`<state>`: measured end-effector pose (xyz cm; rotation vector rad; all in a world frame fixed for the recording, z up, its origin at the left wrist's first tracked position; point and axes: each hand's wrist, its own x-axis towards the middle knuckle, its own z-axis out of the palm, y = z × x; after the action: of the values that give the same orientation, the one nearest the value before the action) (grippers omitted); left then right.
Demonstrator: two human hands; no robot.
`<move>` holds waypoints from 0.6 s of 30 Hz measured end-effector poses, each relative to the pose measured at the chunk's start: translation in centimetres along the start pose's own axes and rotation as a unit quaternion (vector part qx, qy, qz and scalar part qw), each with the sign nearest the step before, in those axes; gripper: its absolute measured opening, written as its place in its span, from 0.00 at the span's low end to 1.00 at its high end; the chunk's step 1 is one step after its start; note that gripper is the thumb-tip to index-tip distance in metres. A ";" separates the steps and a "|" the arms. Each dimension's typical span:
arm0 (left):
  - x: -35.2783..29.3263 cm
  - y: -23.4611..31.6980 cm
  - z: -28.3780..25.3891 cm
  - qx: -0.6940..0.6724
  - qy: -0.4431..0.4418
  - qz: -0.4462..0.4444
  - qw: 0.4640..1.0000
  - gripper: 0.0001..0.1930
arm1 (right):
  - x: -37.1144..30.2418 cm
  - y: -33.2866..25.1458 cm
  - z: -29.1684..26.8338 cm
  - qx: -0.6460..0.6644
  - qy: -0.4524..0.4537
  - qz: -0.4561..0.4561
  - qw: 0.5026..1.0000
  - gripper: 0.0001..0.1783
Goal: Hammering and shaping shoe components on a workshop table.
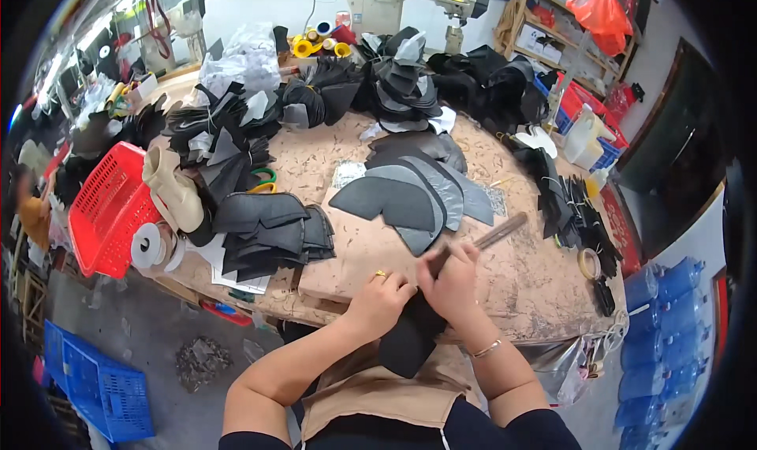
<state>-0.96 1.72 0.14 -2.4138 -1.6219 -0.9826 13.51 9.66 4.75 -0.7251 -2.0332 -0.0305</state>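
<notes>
A curved black sheet piece, like a shoe-upper panel (412, 338), hangs over the table's front edge toward my lap. My left hand (382, 302), with a ring on one finger, pinches its upper left edge. My right hand (449, 280) is closed around a long, flat brown tool (503, 231) whose bare end points to the far right. The tool's working end is hidden in my fingers, close against the black piece. Just beyond my hands lie fanned-out black and grey cut pieces (394, 200) on the worn board.
Stacked black pieces (272, 233) lie left, beside a beige boot-shaped form (173, 190), tape rolls (150, 245) and a red basket (110, 213). Bundled pieces (402, 87) line the back of the table (544, 292). Blue water bottles (662, 332) stand right; a blue crate (98, 383) sits lower left.
</notes>
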 end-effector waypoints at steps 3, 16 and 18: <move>0.3 -0.6 0.8 -0.031 0.000 -0.013 0.999 0.10 | -0.2 1.3 -0.6 0.034 -0.030 0.003 0.999 0.06; 4.5 -1.2 2.3 -0.097 -0.112 0.047 0.988 0.10 | -2.8 3.9 -2.8 -0.065 0.053 0.060 0.995 0.05; 4.8 -1.0 2.0 -0.071 -0.056 0.086 0.992 0.10 | -2.2 4.2 -2.5 -0.027 0.022 0.092 0.995 0.05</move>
<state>0.30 6.79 0.85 -2.6955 -1.3872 -0.9792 18.40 11.35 3.29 -0.9353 -1.9238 0.0046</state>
